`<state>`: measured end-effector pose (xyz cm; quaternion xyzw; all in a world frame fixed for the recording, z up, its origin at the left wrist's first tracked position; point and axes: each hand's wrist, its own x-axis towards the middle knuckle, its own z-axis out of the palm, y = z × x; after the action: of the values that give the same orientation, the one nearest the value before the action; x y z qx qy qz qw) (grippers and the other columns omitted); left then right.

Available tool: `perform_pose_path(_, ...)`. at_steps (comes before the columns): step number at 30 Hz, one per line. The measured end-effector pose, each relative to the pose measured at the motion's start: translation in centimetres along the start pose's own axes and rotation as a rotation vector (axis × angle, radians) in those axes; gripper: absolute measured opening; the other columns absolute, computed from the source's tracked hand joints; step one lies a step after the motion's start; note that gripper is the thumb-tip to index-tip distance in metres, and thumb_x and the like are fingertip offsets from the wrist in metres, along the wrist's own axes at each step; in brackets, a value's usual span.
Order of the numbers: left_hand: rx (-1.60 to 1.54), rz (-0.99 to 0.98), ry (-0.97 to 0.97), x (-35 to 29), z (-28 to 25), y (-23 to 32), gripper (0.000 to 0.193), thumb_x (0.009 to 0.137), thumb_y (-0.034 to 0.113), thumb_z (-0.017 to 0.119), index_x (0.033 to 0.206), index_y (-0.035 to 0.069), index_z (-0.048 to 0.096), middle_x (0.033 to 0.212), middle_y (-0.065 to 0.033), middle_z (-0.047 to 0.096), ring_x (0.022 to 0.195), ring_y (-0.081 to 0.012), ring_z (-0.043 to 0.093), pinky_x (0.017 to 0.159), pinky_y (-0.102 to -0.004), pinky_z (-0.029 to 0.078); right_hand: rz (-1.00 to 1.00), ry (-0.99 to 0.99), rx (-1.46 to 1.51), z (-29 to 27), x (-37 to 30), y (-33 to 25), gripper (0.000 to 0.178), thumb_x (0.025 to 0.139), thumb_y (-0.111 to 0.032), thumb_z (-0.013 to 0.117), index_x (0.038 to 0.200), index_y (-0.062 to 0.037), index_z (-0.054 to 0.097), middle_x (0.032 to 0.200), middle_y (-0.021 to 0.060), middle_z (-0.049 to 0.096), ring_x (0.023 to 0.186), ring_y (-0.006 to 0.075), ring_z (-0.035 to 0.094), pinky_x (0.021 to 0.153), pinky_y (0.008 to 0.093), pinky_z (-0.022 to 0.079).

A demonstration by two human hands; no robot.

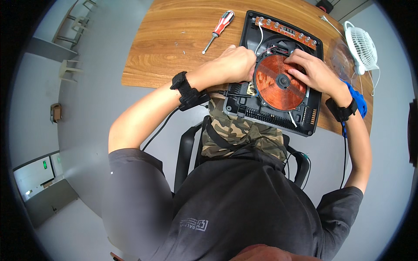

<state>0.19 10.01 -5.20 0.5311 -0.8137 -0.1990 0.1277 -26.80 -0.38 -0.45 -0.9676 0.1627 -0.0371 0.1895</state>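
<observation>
An opened induction cooker with a black plastic housing (249, 109) lies in front of me, its near end past the table edge above my lap. Inside it sits a round copper coil (271, 91) with a dark centre. My left hand (239, 63) is closed at the coil's left rim, and its fingertips are hidden, so what they grip cannot be made out. Over the coil's upper right, my right hand (312, 71) rests with bent fingers on the windings, thumb apart from them. An orange circuit strip (285, 30) with a white wire runs along the housing's far end.
On the wooden table (161, 39), a screwdriver (223, 24) with a red and white handle lies left of the cooker, near several small screws (183, 52). To the right stand a white fan (362, 47), a clear plastic piece (340, 56) and a blue cloth (359, 101).
</observation>
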Motion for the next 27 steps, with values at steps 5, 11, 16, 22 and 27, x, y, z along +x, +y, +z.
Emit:
perform_pose_path(5, 0.029, -0.027, -0.019, 0.2, 0.0, 0.1, 0.006, 0.074, 0.009, 0.076, 0.075, 0.003, 0.074, 0.074, -0.0179, 0.072, 0.076, -0.0355, 0.073, 0.074, -0.0439, 0.057, -0.006, -0.018, 0.021, 0.0, 0.2, 0.1, 0.029, 0.099, -0.021, 0.067, 0.116, 0.0013, 0.066, 0.112, 0.0154, 0.064, 0.105, 0.0368, 0.065, 0.092, 0.0428, 0.054)
perform_pose_path(11, 0.083, -0.085, -0.034, 0.5, 0.1, 0.2, 0.009, 0.073, 0.013, 0.078, 0.076, 0.005, 0.075, 0.076, -0.0161, 0.074, 0.081, -0.0350, 0.073, 0.077, -0.0434, 0.055, -0.018, -0.028, 0.033, 0.0, 0.3, 0.4, 0.031, 0.097, -0.021, 0.069, 0.118, 0.0023, 0.065, 0.113, 0.0165, 0.064, 0.108, 0.0371, 0.064, 0.094, 0.0430, 0.053)
perform_pose_path(16, 0.078, -0.144, -0.107, 1.5, -0.3, 0.8, 0.015, 0.073, 0.018, 0.081, 0.078, 0.005, 0.076, 0.078, -0.0155, 0.074, 0.082, -0.0348, 0.074, 0.077, -0.0445, 0.055, -0.013, -0.065, 0.069, -0.2, 0.2, 0.5, 0.032, 0.096, -0.018, 0.070, 0.118, 0.0026, 0.063, 0.114, 0.0166, 0.062, 0.108, 0.0361, 0.064, 0.095, 0.0414, 0.052)
perform_pose_path(22, 0.040, -0.167, -0.245, 2.1, -1.2, 0.8, 0.017, 0.074, 0.020, 0.084, 0.080, 0.005, 0.077, 0.081, -0.0148, 0.075, 0.087, -0.0328, 0.074, 0.084, -0.0430, 0.052, -0.021, -0.054, 0.083, -0.1, -0.1, 0.6, 0.033, 0.095, -0.017, 0.071, 0.121, 0.0020, 0.062, 0.116, 0.0161, 0.061, 0.108, 0.0359, 0.063, 0.095, 0.0412, 0.052)
perform_pose_path(27, -0.019, -0.162, -0.302, 2.0, -1.9, 0.7, 0.016, 0.075, 0.019, 0.084, 0.082, 0.006, 0.077, 0.081, -0.0145, 0.076, 0.087, -0.0316, 0.074, 0.087, -0.0427, 0.046, -0.012, -0.060, 0.097, -0.3, 0.0, 0.6, 0.035, 0.095, -0.020, 0.070, 0.120, 0.0038, 0.064, 0.114, 0.0170, 0.062, 0.111, 0.0362, 0.062, 0.098, 0.0421, 0.051)
